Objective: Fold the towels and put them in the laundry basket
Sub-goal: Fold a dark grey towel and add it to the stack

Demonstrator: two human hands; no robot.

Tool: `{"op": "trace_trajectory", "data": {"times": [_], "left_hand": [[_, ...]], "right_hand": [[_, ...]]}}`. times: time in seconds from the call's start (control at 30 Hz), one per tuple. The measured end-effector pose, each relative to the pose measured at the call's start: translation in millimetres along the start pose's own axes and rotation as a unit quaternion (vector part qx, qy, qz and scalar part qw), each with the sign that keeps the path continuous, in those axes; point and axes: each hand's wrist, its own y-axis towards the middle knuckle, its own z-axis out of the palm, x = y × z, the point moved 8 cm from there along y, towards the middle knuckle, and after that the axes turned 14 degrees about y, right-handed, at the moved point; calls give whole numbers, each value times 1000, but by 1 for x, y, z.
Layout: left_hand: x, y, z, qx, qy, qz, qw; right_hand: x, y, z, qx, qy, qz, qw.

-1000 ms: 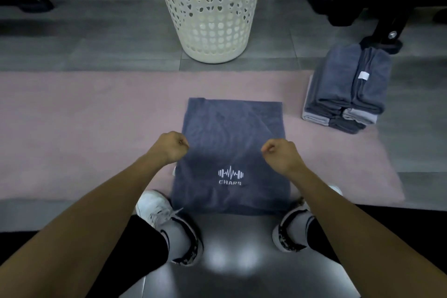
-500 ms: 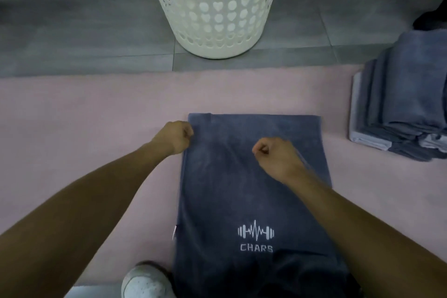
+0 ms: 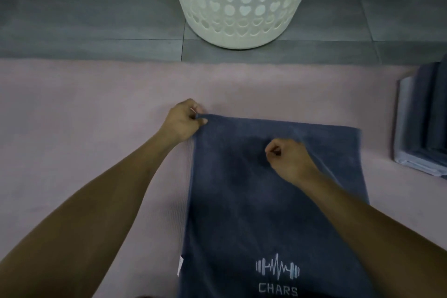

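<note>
Left hand (image 3: 185, 121) pinches the blue towel's (image 3: 242, 201) far corner; right hand (image 3: 289, 159), a closed fist (apparently empty), hovers just beside.

Both bare forearms reach forward from the bottom corners. The left hand (image 3: 185, 122) lies farther out, its fingers (image 3: 202, 120) curled and pinching a towel (image 3: 242, 201) corner. The right hand (image 3: 289, 161) hangs nearer, balled into a loose fist, knuckles forward, gripping nothing visible

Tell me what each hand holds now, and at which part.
The left hand pinches the blue towel at its far left corner. The right hand is curled above it, holding nothing visible.
</note>
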Motion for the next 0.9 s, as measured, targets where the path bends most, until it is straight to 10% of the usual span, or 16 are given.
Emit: {"op": "trace_trajectory", "data": {"times": [0.13, 0.27, 0.53, 0.9], "left_hand": [[8, -3, -10, -94, 43, -5, 995], [-49, -27, 9, -143, 183, 170, 958], [-136, -77, 158, 127, 361, 264, 885], [-156, -79, 189, 186, 490, 162, 836]], "right_hand": [[-8, 3, 6, 2, 13, 11, 1000], [-11, -1, -6, -34, 39, -12, 999], [-63, -6, -99, -167, 1, -26, 986], [-142, 58, -159, -131, 35, 89, 987]]}}
